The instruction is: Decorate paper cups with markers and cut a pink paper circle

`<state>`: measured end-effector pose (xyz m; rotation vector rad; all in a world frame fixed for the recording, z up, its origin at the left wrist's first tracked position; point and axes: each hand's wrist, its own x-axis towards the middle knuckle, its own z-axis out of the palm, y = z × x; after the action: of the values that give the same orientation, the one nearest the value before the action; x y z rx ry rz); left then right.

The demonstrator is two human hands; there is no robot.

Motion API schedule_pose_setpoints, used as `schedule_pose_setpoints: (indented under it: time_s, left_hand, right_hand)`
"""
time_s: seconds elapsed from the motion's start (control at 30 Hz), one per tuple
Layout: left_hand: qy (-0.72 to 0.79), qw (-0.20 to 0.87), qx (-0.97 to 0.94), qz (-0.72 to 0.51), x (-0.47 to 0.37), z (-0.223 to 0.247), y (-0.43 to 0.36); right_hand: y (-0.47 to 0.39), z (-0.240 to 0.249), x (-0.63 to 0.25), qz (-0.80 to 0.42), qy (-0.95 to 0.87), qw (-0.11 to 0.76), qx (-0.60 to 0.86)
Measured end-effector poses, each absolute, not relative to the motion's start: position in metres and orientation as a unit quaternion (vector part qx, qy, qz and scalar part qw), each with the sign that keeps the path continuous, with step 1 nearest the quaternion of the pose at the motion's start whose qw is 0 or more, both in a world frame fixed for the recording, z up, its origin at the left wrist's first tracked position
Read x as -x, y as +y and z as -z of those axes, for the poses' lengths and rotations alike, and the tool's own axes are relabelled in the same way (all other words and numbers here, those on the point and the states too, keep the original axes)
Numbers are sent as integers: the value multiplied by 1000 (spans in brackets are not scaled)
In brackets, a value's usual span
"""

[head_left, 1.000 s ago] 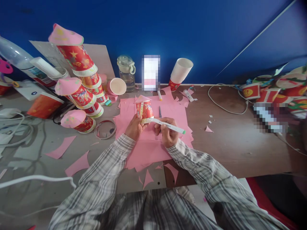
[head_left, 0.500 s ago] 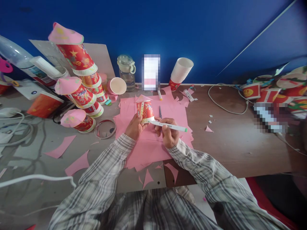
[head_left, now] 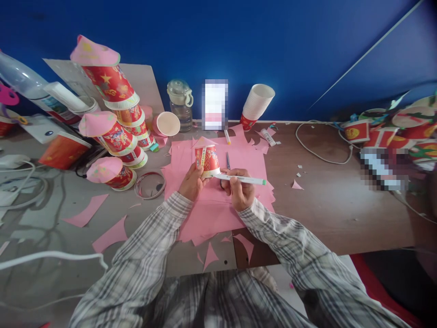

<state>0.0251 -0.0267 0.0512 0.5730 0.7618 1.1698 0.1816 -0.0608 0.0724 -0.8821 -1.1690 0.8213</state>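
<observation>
Cup standing upside down on pink paper on tabletop, being pinched by left hand. Right hand gripping marker, tip touching cup. Maybe tipping light cup or smudging it, pushing too hard.

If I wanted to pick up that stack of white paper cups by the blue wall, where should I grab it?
Probably around the middle of the stack of white paper cups, fingers on both sides, coming from the front. It leans with its open mouth up and to the right, its red base on the table by the wall.
</observation>
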Motion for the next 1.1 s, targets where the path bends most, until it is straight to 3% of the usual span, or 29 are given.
schedule_pose_setpoints:
  time_s: [0.27,0.6,1.1]
  left_hand:
    - [338,730,-260,-535,-27,-44,-26]
    - [357,714,-254,-547,-33,-36,-25]
    - [361,717,-233,-549,-32,-44,-25]
  right_hand:
    - [-57,-73,-180,-395,-475,699,359]
    - [-63,-73,-185,-417,-483,655,404]
    - [-61,-76,-185,-453,-449,664,389]
